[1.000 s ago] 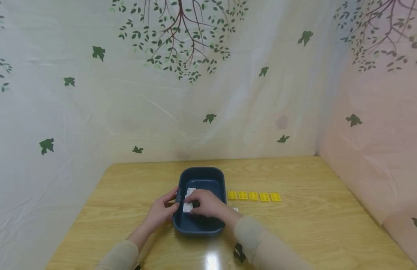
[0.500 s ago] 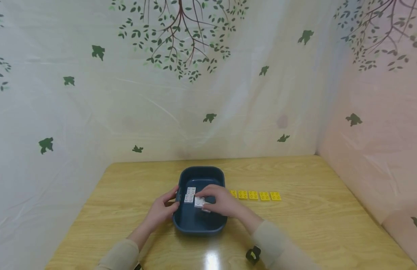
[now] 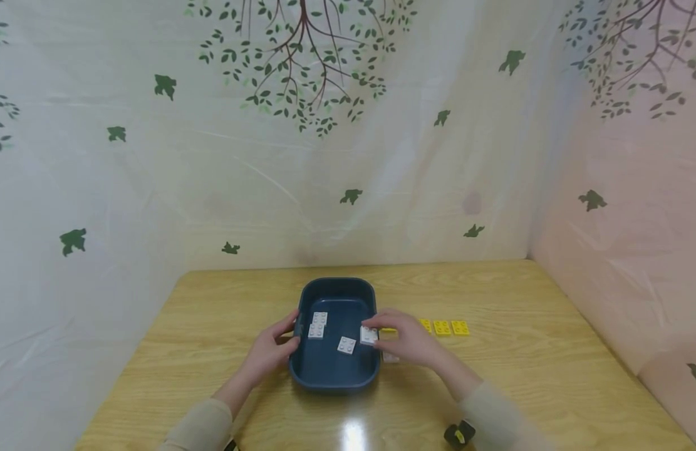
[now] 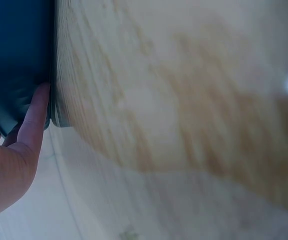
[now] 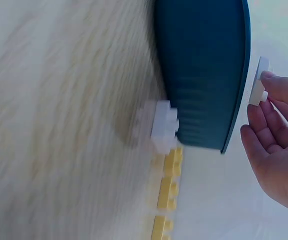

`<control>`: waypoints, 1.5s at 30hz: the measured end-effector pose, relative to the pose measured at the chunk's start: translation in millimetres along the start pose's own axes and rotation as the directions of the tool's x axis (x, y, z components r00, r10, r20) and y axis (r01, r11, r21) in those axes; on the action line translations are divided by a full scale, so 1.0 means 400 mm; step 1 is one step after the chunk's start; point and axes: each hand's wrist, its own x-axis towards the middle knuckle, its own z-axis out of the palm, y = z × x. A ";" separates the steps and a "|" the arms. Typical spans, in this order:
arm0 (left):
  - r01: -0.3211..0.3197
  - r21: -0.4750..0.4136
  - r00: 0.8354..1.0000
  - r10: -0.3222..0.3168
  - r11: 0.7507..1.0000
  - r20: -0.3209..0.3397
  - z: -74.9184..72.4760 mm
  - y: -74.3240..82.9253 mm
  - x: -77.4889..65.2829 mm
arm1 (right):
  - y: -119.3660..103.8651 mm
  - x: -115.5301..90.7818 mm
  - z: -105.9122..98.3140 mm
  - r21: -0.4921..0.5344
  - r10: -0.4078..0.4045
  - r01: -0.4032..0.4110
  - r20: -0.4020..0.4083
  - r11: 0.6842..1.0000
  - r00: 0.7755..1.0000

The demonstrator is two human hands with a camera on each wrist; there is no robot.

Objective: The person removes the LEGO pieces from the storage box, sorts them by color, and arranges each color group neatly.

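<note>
A dark blue tray (image 3: 335, 376) stands on the table. My left hand (image 3: 269, 347) touches its left side, thumb and fingers spread along the outer wall; the left wrist view shows a fingertip against that wall. My right hand (image 3: 410, 338) pinches a white toy building brick (image 3: 368, 336) over the tray's right rim. In the right wrist view this held brick (image 5: 259, 82) is above rim height, between thumb and fingertips. Inside the tray lie two white bricks (image 3: 317, 326) together at the left and another white brick (image 3: 346, 345), turned at an angle, near the middle.
Right of the tray, several yellow bricks (image 3: 442, 327) stand in a row, partly hidden by my right hand. Close to the tray's right wall is a white brick (image 5: 161, 127) on the table. Patterned sheets (image 3: 415, 188) enclose the table's back and sides.
My right hand has moved rightward from the tray's left inside to its right rim, with a white brick in its fingers. One brick now lies loose mid-tray. My left hand stays put.
</note>
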 end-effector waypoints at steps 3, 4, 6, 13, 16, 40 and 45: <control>-0.002 0.005 1.000 0.002 1.000 0.006 0.001 0.003 -0.001 | 0.018 -0.020 -0.013 -0.014 -0.026 0.025 -0.021 1.000 0.999; -0.003 0.007 1.000 0.003 1.000 0.008 0.001 0.004 -0.002 | 0.024 -0.026 -0.018 -0.020 -0.041 0.040 -0.029 0.999 0.999; -0.004 0.006 1.000 0.004 1.000 0.010 0.001 0.005 -0.002 | 0.035 -0.037 -0.027 -0.027 -0.066 0.065 -0.042 0.998 0.997; -0.009 0.001 1.000 0.009 1.000 0.004 0.001 0.003 -0.002 | 0.074 -0.069 -0.057 -0.068 -0.055 0.052 -0.047 0.996 0.997; -0.011 0.015 1.000 0.011 1.000 0.003 0.002 0.002 -0.002 | 0.089 -0.082 -0.067 -0.080 -0.043 0.039 -0.045 0.996 0.998; -0.011 0.030 1.000 0.011 1.000 -0.002 0.001 -0.003 0.000 | 0.153 -0.118 -0.088 -0.083 0.038 -0.035 0.035 0.996 0.999; -0.005 0.027 1.000 0.005 1.000 0.002 -0.002 -0.002 0.002 | 0.158 -0.116 -0.083 -0.074 0.058 -0.054 0.053 0.996 0.997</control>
